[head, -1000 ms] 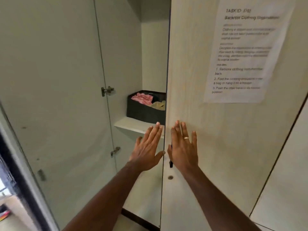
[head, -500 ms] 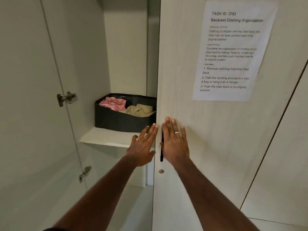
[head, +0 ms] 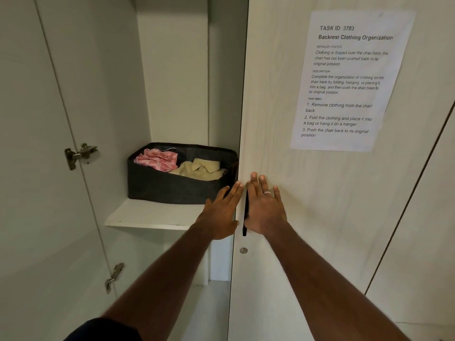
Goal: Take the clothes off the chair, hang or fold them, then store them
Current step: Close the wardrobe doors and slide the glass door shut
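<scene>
A dark fabric storage box [head: 172,188] stands on a white wardrobe shelf [head: 152,216]. Inside it lie a folded pink patterned garment [head: 157,159] and a folded beige shirt [head: 202,168]. My right hand [head: 264,205], wearing a ring, lies flat with straight fingers against the closed right wardrobe door [head: 307,193], beside its black handle [head: 245,217]. My left hand [head: 222,212] is held out with straight fingers in front of the open compartment, next to the door's edge. Neither hand holds anything.
The left wardrobe door [head: 37,168] stands swung open, with metal hinges [head: 81,155] on its inner side. A printed task sheet [head: 349,80] is stuck on the right door. A small round lock [head: 243,250] sits below the handle.
The view has shifted left and closer, showing more of the open compartment and box. Both hands have stayed together at the right door's edge, fingers straight.
</scene>
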